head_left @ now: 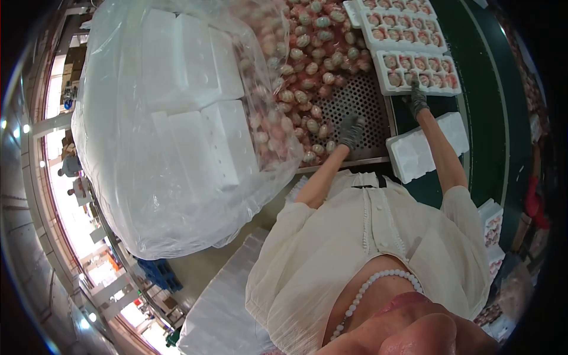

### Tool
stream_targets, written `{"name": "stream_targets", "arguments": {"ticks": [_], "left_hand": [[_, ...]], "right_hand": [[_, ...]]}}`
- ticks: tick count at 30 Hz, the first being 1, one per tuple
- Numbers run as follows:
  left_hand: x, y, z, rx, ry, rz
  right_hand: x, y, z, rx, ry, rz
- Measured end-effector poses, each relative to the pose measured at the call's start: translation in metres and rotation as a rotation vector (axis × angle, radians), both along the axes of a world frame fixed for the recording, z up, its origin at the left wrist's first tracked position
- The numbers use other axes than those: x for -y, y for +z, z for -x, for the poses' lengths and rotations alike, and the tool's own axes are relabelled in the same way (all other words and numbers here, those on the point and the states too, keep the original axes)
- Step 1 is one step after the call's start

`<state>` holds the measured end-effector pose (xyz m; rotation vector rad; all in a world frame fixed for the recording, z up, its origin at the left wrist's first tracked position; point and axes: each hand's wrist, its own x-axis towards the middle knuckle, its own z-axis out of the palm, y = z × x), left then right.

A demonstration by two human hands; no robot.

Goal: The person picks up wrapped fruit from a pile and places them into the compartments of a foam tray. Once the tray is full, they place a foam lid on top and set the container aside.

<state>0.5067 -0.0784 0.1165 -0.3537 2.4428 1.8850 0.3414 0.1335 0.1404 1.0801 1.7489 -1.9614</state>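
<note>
My left hand (351, 131), in a grey glove, is over the perforated metal tray (376, 106), just right of a heap of round, pale, ribbed pieces (313, 68). Its fingers are blurred, and whether they hold anything cannot be made out. My right hand (417, 97), also gloved, reaches the near edge of a white foam tray (387, 89) whose cells hold pinkish round pieces. One finger points into a near-row cell, and the thumb stands apart from it.
Clear plastic wraps a stack of white foam boxes (195, 65) at the left. More filled foam trays (402, 29) lie farther up. A white foam piece (408, 157) lies by my right forearm on the green surface (485, 89). People (71, 167) are far left.
</note>
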Motion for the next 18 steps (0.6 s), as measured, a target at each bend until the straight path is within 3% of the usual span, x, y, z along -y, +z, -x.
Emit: {"name": "stream_targets", "arguments": {"ticks": [2, 4, 6, 8, 10, 13, 15, 18], "left_hand": [[0.033, -0.016, 0.003, 0.089, 0.165, -0.162], [0.068, -0.066, 0.017, 0.06, 0.19, -0.063], [0.09, -0.048, 0.039, 0.004, 0.261, 0.155], [0.109, -0.008, 0.072, 0.073, 0.184, 0.402], [0.118, 0.002, 0.104, -0.179, 0.168, 0.738], [0.14, 0.006, 0.166, -0.164, 0.194, 0.672], [0.156, 0.001, 0.198, -0.208, 0.087, 0.972], [0.16, 0.025, 0.22, -0.138, 0.014, 1.134]], "right_hand": [[0.004, -0.005, 0.0, -0.036, -0.032, -0.001], [0.005, -0.006, 0.002, -0.07, -0.102, -0.034], [0.006, -0.006, 0.005, -0.038, -0.12, -0.048], [0.005, -0.009, 0.005, -0.014, -0.153, -0.065], [0.006, -0.015, 0.009, -0.031, -0.191, -0.06], [0.0, -0.038, 0.012, -0.018, -0.237, -0.083], [0.002, -0.04, 0.014, -0.034, -0.224, -0.132], [-0.001, -0.054, 0.02, -0.05, -0.252, -0.117]]}}
